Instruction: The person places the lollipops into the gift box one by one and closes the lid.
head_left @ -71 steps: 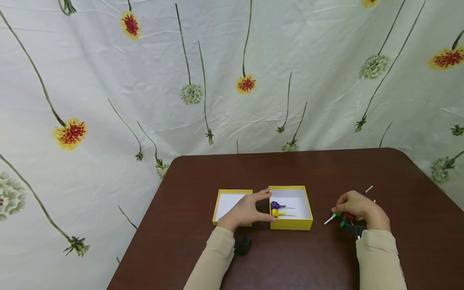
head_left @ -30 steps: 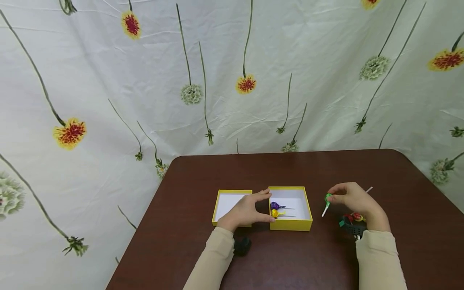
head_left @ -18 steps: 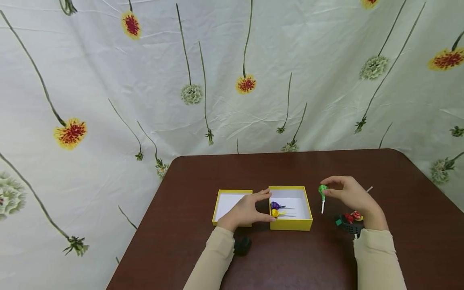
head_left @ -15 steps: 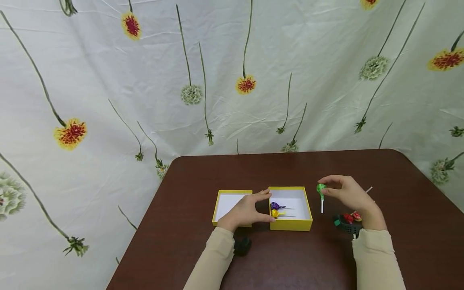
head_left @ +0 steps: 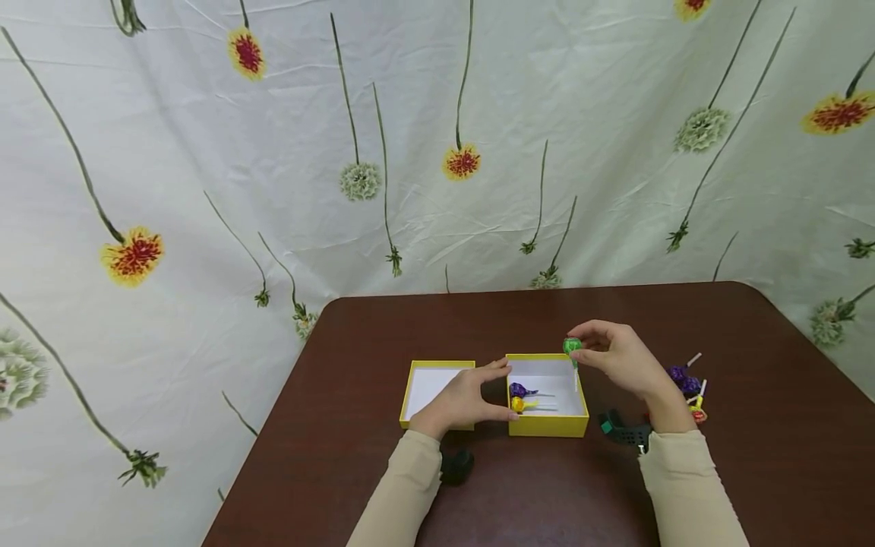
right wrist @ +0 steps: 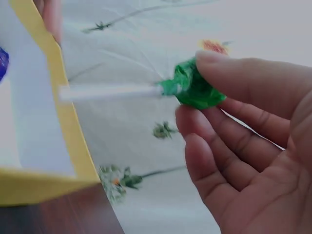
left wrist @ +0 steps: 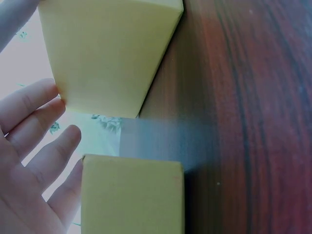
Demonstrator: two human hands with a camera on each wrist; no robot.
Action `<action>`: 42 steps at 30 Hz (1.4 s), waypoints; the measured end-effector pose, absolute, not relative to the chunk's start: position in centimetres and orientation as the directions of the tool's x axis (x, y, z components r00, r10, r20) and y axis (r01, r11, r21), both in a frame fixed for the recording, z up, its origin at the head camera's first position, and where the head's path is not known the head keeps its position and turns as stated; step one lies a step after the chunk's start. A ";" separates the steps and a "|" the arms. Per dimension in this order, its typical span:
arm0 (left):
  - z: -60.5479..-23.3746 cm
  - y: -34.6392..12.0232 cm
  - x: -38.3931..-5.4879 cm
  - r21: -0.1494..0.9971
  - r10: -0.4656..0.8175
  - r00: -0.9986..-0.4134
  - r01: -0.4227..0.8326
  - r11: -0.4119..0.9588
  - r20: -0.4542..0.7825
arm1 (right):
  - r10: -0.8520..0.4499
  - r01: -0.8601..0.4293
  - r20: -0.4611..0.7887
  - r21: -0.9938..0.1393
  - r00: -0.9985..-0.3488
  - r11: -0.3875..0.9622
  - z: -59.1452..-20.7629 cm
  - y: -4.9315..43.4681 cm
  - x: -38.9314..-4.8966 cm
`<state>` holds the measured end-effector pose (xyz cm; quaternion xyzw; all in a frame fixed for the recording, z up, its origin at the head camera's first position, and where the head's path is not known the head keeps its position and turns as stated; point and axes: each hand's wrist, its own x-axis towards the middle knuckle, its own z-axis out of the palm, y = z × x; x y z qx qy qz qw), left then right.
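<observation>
a floral cloth [head_left: 410,220] backs the surface [head_left: 547,486]. head view: the left grip [head_left: 461,399] spreads against a yellow box [head_left: 547,427]; the right grip [head_left: 618,357] pinches a green lollipop [head_left: 572,346] near the box's 1 o'clock corner. left wrist: fingertips [left wrist: 54,103] touch the box. right wrist: the stick [right wrist: 117,91] points to 9 o'clock.

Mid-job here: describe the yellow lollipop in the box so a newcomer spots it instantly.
On the dark brown table, find the yellow box whose left wall the left hand touches. Inside, near that wall, the yellow lollipop lies with its stick pointing right. Its yellow wrapper sets it apart from the purple lollipop just beyond it.
</observation>
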<state>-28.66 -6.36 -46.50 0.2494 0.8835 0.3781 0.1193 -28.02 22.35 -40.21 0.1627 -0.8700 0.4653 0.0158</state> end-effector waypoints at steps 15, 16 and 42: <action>-46.5 -6.4 -28.7 0.713 0.535 -0.845 0.362 0.600 -0.021 | -0.436 -0.402 0.190 -0.785 -0.880 0.470 -42.2 18.7 -28.8; -46.5 -6.4 -28.7 0.714 0.535 -0.845 0.362 0.600 -0.022 | -0.444 -0.403 0.183 -0.783 -0.877 0.474 -42.4 18.5 -28.8; -46.5 -6.5 -28.6 0.742 0.551 -0.835 0.364 0.563 -0.008 | -0.524 -0.429 0.089 -0.697 -0.847 0.575 -45.5 15.1 -29.4</action>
